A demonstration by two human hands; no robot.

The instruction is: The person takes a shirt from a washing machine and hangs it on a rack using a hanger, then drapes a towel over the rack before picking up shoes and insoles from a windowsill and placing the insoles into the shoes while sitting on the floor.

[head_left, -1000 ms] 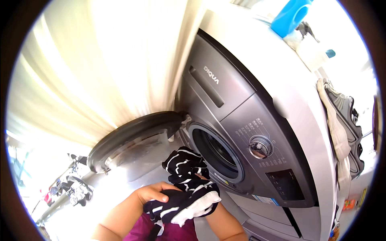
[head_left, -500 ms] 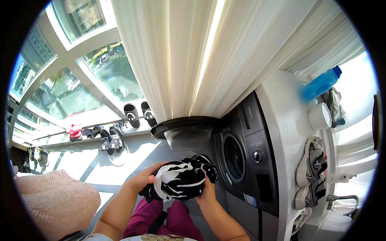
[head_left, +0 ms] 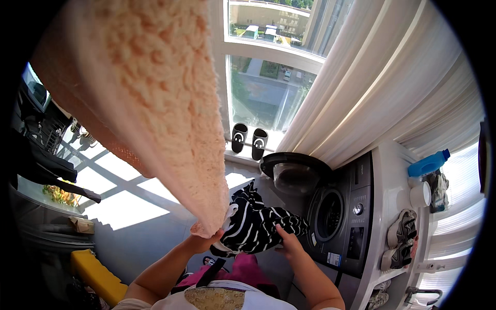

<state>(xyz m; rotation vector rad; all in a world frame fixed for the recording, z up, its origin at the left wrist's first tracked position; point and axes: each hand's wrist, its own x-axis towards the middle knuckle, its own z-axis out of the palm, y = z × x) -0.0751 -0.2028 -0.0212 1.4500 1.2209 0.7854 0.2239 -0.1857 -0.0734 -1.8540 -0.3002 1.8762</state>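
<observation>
hands (head_left: 291, 245) pinching a striped garment (head_left: 258, 223), peach fleece (head_left: 178, 119) partly hiding the left hand (head_left: 205, 242), open washer door (head_left: 295, 174) and slippers (head_left: 260, 142) beyond

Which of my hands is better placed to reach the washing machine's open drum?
Probably your right hand: gripping the black-and-white striped garment, it's nearer the washing machine's drum opening. Your left hand is farther away and partly covered by the hanging peach fleece cloth.
</observation>
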